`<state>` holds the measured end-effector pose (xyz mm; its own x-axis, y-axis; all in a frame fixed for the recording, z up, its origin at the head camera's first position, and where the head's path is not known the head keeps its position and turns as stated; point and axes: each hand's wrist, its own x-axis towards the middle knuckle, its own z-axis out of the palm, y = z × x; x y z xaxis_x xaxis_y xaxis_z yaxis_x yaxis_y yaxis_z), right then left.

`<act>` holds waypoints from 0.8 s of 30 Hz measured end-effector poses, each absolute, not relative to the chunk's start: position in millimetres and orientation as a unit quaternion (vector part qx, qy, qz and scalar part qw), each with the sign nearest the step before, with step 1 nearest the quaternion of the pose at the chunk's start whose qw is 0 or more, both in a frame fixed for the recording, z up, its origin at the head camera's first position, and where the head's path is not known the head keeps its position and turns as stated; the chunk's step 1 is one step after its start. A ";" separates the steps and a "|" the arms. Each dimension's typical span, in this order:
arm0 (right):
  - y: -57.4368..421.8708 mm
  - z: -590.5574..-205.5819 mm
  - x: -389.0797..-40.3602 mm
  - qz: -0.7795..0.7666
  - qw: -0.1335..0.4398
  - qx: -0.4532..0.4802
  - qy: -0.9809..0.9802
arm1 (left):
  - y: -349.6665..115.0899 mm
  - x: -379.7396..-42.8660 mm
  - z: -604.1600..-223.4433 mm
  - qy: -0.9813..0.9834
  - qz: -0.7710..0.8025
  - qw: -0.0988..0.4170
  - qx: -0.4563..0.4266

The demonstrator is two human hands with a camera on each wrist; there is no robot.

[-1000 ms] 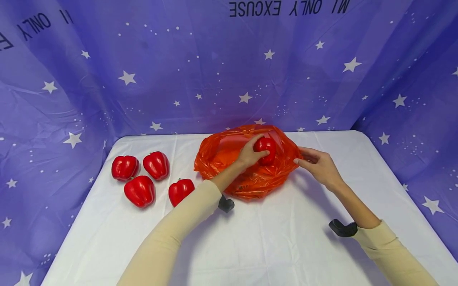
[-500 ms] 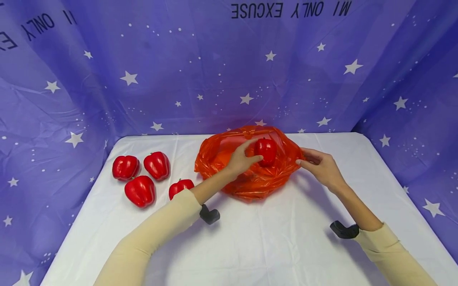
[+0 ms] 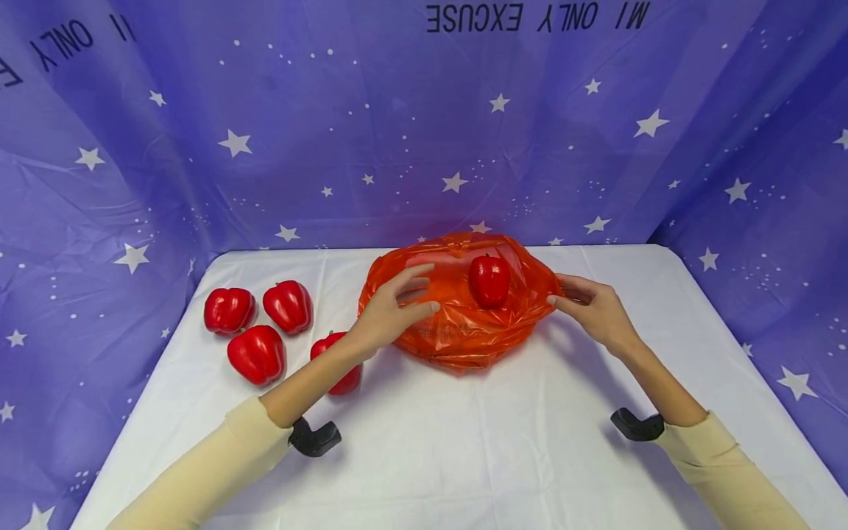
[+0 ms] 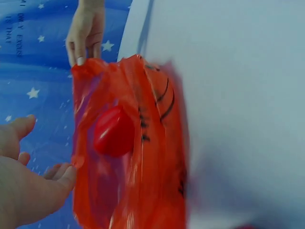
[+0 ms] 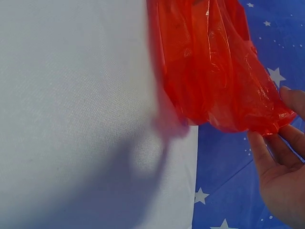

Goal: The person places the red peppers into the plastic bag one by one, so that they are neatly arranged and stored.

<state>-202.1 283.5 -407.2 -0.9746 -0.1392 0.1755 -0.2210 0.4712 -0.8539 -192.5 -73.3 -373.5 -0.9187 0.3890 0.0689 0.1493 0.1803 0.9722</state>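
Observation:
A red-orange plastic bag [image 3: 450, 331] lies with its mouth spread at the back middle of the table. Inside its mouth rests a red bell pepper [image 3: 489, 281], which the left wrist view shows too. My right hand [image 3: 599, 313] pinches the bag's right edge between thumb and fingers; in the right wrist view that hand [image 5: 281, 167] holds a gathered corner of the plastic. Over the bag's left side, my left hand [image 3: 391, 309] has its fingers spread and nothing in them. Partly behind the left wrist sits another red bell pepper [image 3: 344, 374].
Several more red bell peppers [image 3: 257, 355] lie grouped at the table's left. The table [image 3: 490, 442] wears a white cloth. A purple curtain [image 3: 371, 132] with white stars stands behind it and along both sides. Black straps [image 3: 314, 438] sit at the wrists.
My left hand has let go of the bell pepper in the bag and drawn back to the left. The pepper stays in the bag. My right hand keeps its place on the edge.

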 end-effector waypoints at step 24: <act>280.7 -410.0 -208.6 0.517 0.037 0.102 -0.849 | -205.6 -133.3 -412.3 0.862 0.496 0.038 0.092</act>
<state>-208.6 280.7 -410.0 -0.9763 -0.1358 0.1686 -0.2121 0.4439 -0.8706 -133.3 -205.6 -412.3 -0.9803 0.1960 0.0263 0.1212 0.4906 0.8629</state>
